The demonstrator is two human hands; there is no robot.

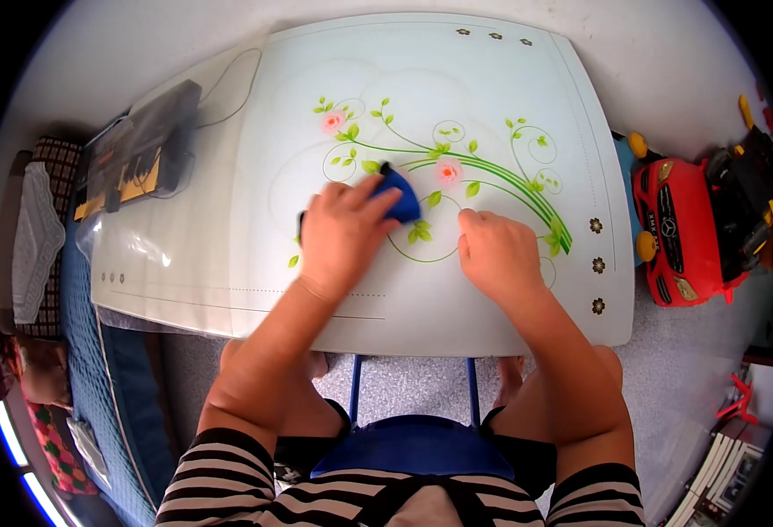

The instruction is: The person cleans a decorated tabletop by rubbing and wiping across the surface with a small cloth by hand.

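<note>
The blue item [401, 198] lies on the floral tabletop [316, 70] beneath the nearer left hand [338, 233], jutting toward the right; its long axis is hidden. Those fingers drape over it, grip unclear; the right hand [501, 252] is curled closed.

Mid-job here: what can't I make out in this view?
Head view:
Full shape of the blue item: left hand covers it.
Right hand, palm and contents: fingers curled under.
Details of the dark item: plastic clouds them.
Titles on the books: too small.
</note>
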